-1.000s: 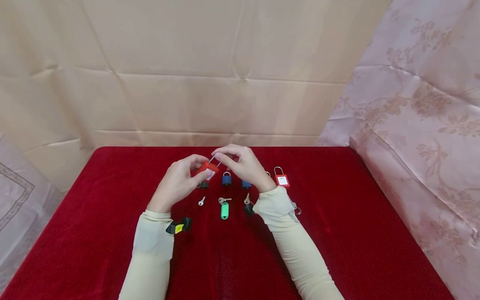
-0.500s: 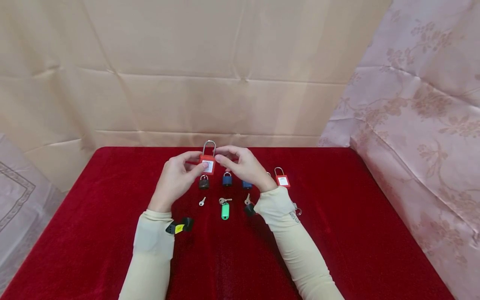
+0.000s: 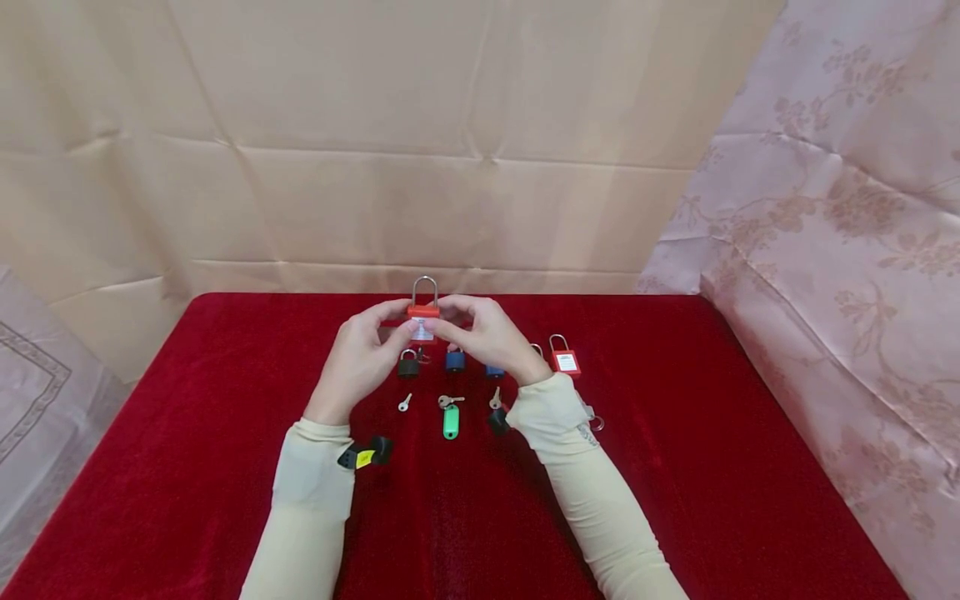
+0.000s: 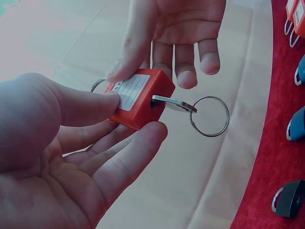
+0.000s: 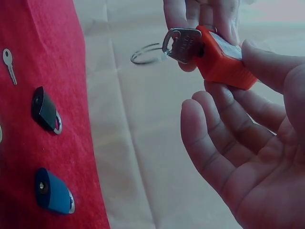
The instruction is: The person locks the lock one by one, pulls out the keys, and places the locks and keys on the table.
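Note:
A red padlock point(image 3: 424, 312) with a white label is held up above the table, its metal shackle point(image 3: 425, 279) pointing upward. My left hand point(image 3: 352, 362) grips its left side, thumb on the label and fingers behind. From the other side my right hand point(image 3: 491, 337) pinches the body, its thumb also on the label face. A silver key point(image 4: 175, 103) sticks out of the padlock's bottom in the left wrist view, with a split ring point(image 4: 228, 117) hanging from it. In the right wrist view the same key point(image 5: 185, 46) sits in the keyhole, while the right hand's other fingers stay extended.
Below the hands stand a black padlock point(image 3: 407, 367) and a blue padlock point(image 3: 455, 362); another blue padlock point(image 3: 494, 372) is partly hidden by the right wrist. Another red padlock point(image 3: 566, 362) lies right. Nearer are a small key point(image 3: 405, 403) and a key with a green tag point(image 3: 450, 422).
The padlock was tilted with right fingers at its shackle; it then turned upright and shifted slightly right. The right hand moved from the shackle down onto the body.

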The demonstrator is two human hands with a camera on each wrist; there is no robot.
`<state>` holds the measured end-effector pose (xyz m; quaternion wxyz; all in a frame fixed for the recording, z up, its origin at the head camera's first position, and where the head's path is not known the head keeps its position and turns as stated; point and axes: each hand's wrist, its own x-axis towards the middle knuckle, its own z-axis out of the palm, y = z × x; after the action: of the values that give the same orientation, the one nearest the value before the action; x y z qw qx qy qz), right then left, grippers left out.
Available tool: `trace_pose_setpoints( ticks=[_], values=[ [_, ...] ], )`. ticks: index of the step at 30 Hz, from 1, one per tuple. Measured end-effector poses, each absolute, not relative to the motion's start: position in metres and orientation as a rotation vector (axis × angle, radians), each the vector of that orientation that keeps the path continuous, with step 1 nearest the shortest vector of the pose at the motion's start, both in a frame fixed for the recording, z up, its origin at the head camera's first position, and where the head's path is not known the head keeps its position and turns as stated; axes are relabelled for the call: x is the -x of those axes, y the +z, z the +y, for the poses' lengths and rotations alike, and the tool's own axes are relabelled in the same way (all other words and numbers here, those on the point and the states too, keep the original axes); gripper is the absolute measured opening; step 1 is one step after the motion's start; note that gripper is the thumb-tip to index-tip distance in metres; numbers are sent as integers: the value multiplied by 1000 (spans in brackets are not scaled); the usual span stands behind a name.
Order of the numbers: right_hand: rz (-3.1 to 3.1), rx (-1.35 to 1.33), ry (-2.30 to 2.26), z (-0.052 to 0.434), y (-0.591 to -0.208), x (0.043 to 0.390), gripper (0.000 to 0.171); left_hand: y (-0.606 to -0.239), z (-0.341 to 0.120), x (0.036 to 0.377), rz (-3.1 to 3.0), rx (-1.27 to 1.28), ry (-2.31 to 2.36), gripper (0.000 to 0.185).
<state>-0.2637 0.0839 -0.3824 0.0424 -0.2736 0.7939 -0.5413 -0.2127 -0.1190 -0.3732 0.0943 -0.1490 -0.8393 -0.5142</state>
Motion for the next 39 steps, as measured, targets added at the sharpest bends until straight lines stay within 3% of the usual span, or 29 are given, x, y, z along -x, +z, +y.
trace_pose_setpoints(
  ticks=[15,31,39],
  values=[
    [2491,840,-1918,88,-380,265,28,-372,-118,212,-2637,424,-1537,44],
    [2387,882,-2004,86,-377,264,28,-375,-112,212,-2612,555,-1525,30],
    [2375,892,-2021,85,-373,262,23,-375,-112,212,-2632,571,-1695,32]
  ],
)
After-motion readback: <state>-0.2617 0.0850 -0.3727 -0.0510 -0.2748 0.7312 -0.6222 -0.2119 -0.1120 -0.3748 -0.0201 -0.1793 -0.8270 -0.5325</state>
